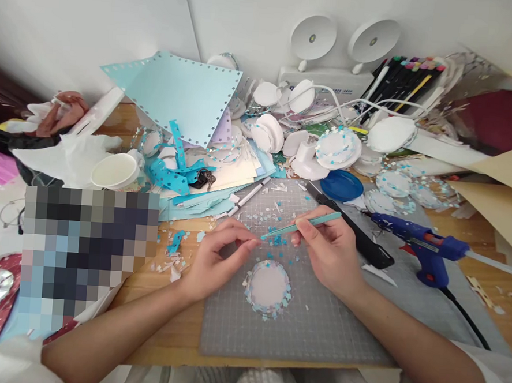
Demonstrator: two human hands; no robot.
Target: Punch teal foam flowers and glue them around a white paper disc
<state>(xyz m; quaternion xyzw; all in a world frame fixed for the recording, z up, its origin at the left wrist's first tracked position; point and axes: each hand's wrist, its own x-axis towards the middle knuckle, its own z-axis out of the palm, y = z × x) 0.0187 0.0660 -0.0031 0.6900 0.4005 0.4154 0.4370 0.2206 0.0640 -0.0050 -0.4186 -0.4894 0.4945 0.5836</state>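
My right hand [328, 251] grips a thin teal tool [301, 225] like a pen, its tip pointing left toward my left fingertips. My left hand [220, 253] is pinched shut at that tip; what it holds is too small to make out. Just below both hands a white disc [268, 286] rimmed with small blue and white paper pieces lies on the grey cutting mat [317, 328]. Loose blue paper bits [274, 240] are scattered on the mat between the hands.
A blue glue gun [426, 248] and a black knife [357, 235] lie right of the mat. Behind are a blue lid [341, 185], several decorated white discs [339, 147], light-blue paper sheets [179, 94], a white cup [115, 171], a marker rack [402, 76] and a white pen [249, 197].
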